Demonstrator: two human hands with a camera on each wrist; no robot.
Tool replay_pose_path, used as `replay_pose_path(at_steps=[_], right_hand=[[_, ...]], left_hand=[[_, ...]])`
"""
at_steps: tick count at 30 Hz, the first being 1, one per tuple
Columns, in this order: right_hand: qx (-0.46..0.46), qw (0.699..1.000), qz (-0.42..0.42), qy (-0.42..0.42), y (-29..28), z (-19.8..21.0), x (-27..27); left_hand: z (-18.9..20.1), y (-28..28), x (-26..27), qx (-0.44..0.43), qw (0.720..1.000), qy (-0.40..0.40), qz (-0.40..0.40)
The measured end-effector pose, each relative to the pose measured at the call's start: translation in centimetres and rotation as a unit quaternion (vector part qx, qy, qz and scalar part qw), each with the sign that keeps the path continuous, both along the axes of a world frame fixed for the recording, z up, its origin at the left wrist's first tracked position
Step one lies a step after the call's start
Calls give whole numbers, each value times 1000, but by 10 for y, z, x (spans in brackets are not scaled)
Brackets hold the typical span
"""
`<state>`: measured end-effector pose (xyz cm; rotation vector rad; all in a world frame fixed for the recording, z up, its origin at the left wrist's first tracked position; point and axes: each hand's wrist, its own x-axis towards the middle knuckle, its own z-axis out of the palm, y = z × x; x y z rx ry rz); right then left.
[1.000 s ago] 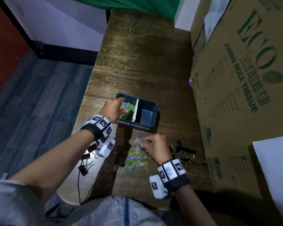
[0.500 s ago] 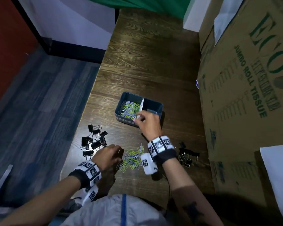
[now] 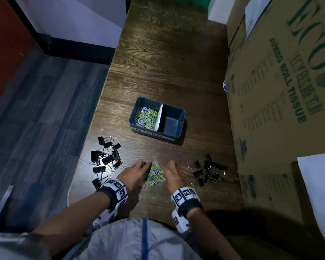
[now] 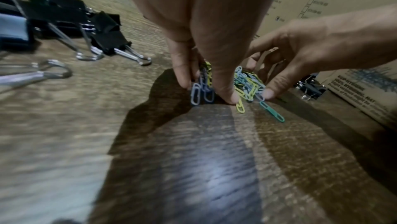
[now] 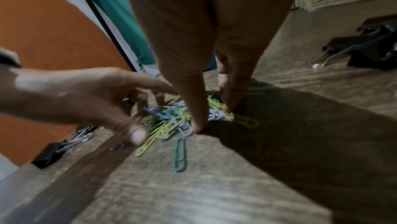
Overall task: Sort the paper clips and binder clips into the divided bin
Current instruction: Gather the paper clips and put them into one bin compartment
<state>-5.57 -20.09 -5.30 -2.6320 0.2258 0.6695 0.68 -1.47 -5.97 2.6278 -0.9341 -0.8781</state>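
A dark grey divided bin (image 3: 173,135) stands mid-table. Its left compartment holds several coloured paper clips (image 3: 145,117); its right compartment (image 3: 172,121) looks bare. A small heap of loose paper clips (image 3: 156,175) lies near the table's front edge. My left hand (image 3: 139,170) pinches some of them between thumb and finger, seen as the left hand (image 4: 204,91) in the wrist view. My right hand (image 3: 172,171) closes on the heap from the other side, and the right hand (image 5: 214,118) has thumb and fingers curled onto the clips.
Black binder clips lie in two groups: a left group (image 3: 106,156) near the table's left edge and a right group (image 3: 207,171) by a large cardboard box (image 3: 281,91). The wooden table (image 3: 167,53) stretches away behind the bin.
My right hand has come back from the bin to the loose heap. The left hand, at the bin a second ago, stays at the heap and has closed in on the clips.
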Motion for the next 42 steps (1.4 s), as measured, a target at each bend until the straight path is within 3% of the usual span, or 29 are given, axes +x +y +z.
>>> replay_pose_path(at_steps=[8,17,22,27,36,38,42], right_hand=[[27,998,-22,-55,15,-4,-9],[81,990,-78,-79,0,15,-12],[79,988,-122,-51,-9,13,-7],[82,981,-170,-42,-13,16,-14],[125,980,-144,-66,-15,48,2],[139,979,-134,-61,-12,65,18],[161,968,-104,-163,-9,106,61]], left_hand=[[4,-14,-7,-48,998,-2,35],[2,-5,2,-114,984,25,135],[6,13,11,-162,969,5,185],[40,24,26,-226,954,-7,195],[132,-4,99,-289,925,-113,221],[135,-16,122,-297,917,-128,235],[126,-30,144,-280,915,-121,264]])
